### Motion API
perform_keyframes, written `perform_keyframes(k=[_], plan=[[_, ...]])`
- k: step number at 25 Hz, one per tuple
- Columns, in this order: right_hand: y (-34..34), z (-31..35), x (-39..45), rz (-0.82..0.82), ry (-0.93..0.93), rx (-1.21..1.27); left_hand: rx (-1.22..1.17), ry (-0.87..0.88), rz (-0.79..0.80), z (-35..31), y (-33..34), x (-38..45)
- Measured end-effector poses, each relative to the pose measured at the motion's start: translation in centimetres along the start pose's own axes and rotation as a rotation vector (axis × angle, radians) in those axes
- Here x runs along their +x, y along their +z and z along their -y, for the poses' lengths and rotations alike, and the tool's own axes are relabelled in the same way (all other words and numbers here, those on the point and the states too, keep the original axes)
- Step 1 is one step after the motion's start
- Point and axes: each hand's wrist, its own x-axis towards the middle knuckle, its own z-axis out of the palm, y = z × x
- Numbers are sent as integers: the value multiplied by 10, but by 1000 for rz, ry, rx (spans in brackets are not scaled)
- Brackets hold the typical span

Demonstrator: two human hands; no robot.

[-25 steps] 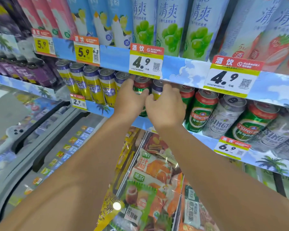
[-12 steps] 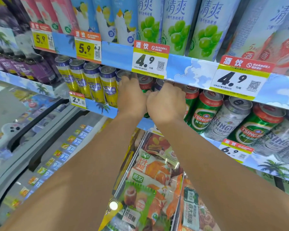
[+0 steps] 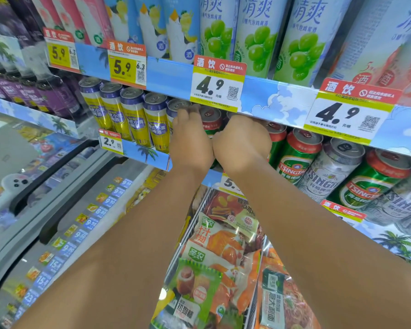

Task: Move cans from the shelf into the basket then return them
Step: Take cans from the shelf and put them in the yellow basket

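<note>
On the far left of the middle shelf (image 3: 147,154) stands a row of yellow cans with purple tops (image 3: 134,117), all upright and touching side by side. Next to them the left hand (image 3: 191,141) reaches into the shelf, with its fingers bent over the top of a yellow can right at the end of that row. It looks like it holds or pushes that can, but the fingertips go out of sight behind the can, so I cannot tell if they grip it. Between the two hands a green can with a red top (image 3: 210,121) peeks out, standing on the shelf. The right hand (image 3: 243,141) is pressed against the left hand, and its fingers go in under the 4.9 price tag (image 3: 217,85), so I cannot tell if they are curled or straight, or what they touch. To the right stand more green Tsingtao cans (image 3: 294,155) and silver Tsingtao cans (image 3: 330,169), leaning a little. No basket shows anywhere. Below the shelf is a freezer bin of food packets (image 3: 214,243). I think the cans are going back onto the shelf or are just being picked, but I cannot tell which. Most cans sit on the shelf.
</note>
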Motion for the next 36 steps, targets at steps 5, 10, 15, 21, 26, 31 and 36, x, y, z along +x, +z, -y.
perform_keyframes(k=[5, 10, 15, 21, 26, 31, 36], plan=[[-5, -11, 12, 140, 27, 18, -72, 46, -31, 8, 3, -8], [-1, -10, 24, 159, 0, -73, -66, 53, -30, 12, 4, -6], [2, -14, 24, 104, -58, -70, -53, 66, -12, 12, 3, -5], [4, -14, 26, 127, -64, -131, -121, 69, 11, 17, -1, -10], [6, -23, 21, 63, -102, -60, -211, 66, 55, 25, -3, -16], [13, -34, 8, -65, -210, 49, -261, 82, 67, 30, -22, -27], [11, -41, -7, -171, -319, 140, -286, 33, 73, 24, -57, -31]])
